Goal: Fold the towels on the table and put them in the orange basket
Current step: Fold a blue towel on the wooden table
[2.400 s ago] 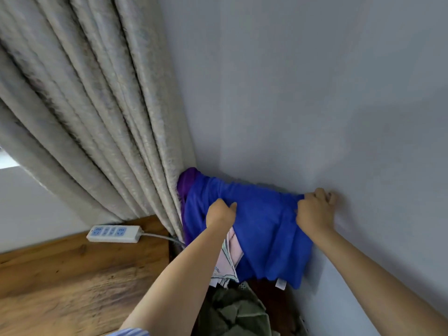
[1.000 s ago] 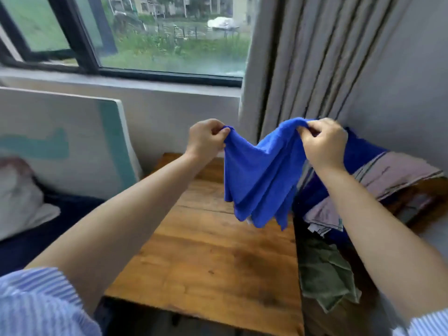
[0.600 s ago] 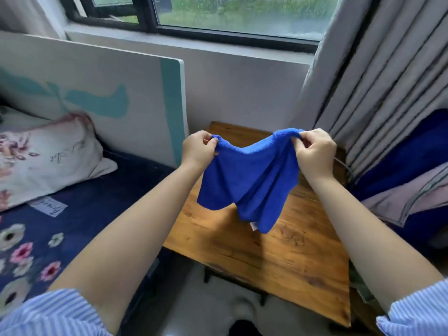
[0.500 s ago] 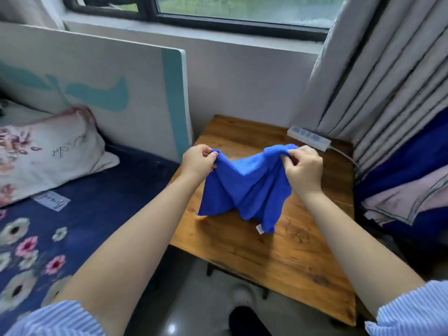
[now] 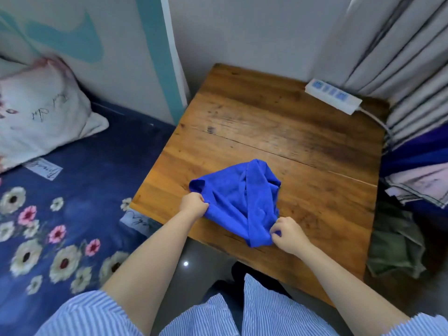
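Towel: blue towel (image 5: 238,201) lies bunched on the wooden surface (image 5: 278,132), near its front edge.
Left grip (image 5: 194,204): pinching the towel's left edge.
Right grip (image 5: 284,235): pinching its near corner.

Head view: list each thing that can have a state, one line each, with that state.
Blue towel: bunched, unfolded, lying on the table, held at two corners.
Left hand: grips the towel's left corner.
Right hand: pinches the towel's near corner.
Power strip: flat on the table's far right corner, nothing plugged in.
Clothes pile: heaped, unfolded, right of the table.
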The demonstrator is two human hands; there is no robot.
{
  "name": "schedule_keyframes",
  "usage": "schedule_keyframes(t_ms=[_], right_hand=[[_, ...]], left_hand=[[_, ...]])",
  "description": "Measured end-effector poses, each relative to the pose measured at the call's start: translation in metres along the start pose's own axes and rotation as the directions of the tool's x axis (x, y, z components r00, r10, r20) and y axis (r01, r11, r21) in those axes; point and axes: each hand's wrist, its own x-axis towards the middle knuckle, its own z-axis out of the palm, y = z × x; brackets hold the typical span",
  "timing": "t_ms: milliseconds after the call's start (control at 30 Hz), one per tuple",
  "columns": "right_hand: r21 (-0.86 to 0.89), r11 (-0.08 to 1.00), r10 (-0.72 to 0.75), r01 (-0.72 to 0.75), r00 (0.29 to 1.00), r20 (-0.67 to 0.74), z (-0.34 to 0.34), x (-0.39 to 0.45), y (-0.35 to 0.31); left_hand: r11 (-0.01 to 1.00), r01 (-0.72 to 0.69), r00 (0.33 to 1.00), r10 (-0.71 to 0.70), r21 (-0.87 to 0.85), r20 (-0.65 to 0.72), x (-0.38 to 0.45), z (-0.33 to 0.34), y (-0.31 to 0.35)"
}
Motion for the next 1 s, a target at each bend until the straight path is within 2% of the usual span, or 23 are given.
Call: schedule_keyframes(t_ms=[100,133,167,233,267,300,400,500,533,600,667,733,800,867,933,1000], right_hand=[[0.285,0.946,0.22,-0.152,0.95,-0.223,-0.014,0.007,-0.002],[0.351,0.92,0.271,-0.173,0.928,-0.256,-0.017,0.011,-0.001],[0.403,0.897,0.297,-0.183,0.924,-0.24,-0.021,0.015,-0.003],[0.447,0.866,0.299,-0.225,0.949,-0.103,-0.026,0.021,-0.008],[0.42,0.875,0.295,-0.241,0.953,-0.068,-0.025,0.022,-0.011],[0.368,0.897,0.298,-0.246,0.95,-0.089,-0.023,0.022,-0.015],[0.196,0.957,0.276,-0.216,0.886,-0.372,-0.019,0.016,-0.033],[-0.04,0.997,0.043,-0.073,0.861,-0.507,-0.008,0.008,-0.059],[-0.138,0.989,-0.025,-0.05,0.869,-0.494,-0.005,0.007,-0.069],[-0.234,0.969,-0.025,-0.082,0.907,-0.421,0.001,0.008,-0.085],[-0.291,0.939,0.068,-0.183,0.928,-0.366,0.012,0.012,-0.093],[-0.327,0.894,0.179,-0.306,0.914,-0.365,0.015,0.014,-0.098],[-0.315,0.877,0.239,-0.363,0.897,-0.371,0.014,0.016,-0.095],[-0.232,0.886,0.32,-0.402,0.891,-0.321,0.01,0.02,-0.086],[-0.026,0.908,0.397,-0.418,0.878,-0.266,0.004,0.019,-0.078],[0.196,0.881,0.466,-0.431,0.861,-0.203,-0.006,0.019,-0.08]], left_hand=[[0.998,0.052,0.998,-0.052,-0.02,0.02,0.007,0.003,-0.001],[0.996,0.074,0.997,-0.073,-0.045,0.024,0.01,0.004,-0.001],[0.992,0.093,0.995,-0.09,-0.087,0.037,0.012,0.006,-0.002],[0.971,0.116,0.992,-0.105,-0.208,0.065,0.017,0.006,-0.004],[0.953,0.14,0.989,-0.124,-0.268,0.076,0.019,0.006,-0.005],[0.931,0.167,0.985,-0.144,-0.325,0.095,0.021,0.005,-0.005],[0.921,0.171,0.982,-0.129,-0.349,0.139,0.024,-0.001,-0.013],[0.914,0.162,0.979,-0.103,-0.373,0.175,0.027,-0.007,-0.017],[0.913,0.169,0.976,-0.102,-0.371,0.195,0.027,-0.009,-0.018],[0.915,0.169,0.971,-0.09,-0.366,0.223,0.026,-0.014,-0.018],[0.919,0.157,0.969,-0.073,-0.361,0.236,0.027,-0.015,-0.022],[0.927,0.145,0.968,-0.061,-0.345,0.241,0.029,-0.018,-0.027],[0.933,0.126,0.97,-0.045,-0.336,0.24,0.031,-0.022,-0.032],[0.933,0.107,0.971,-0.024,-0.343,0.238,0.036,-0.027,-0.035],[0.923,0.103,0.973,-0.015,-0.371,0.232,0.042,-0.033,-0.036],[0.904,0.101,0.972,0.0,-0.415,0.237,0.047,-0.04,-0.034]])
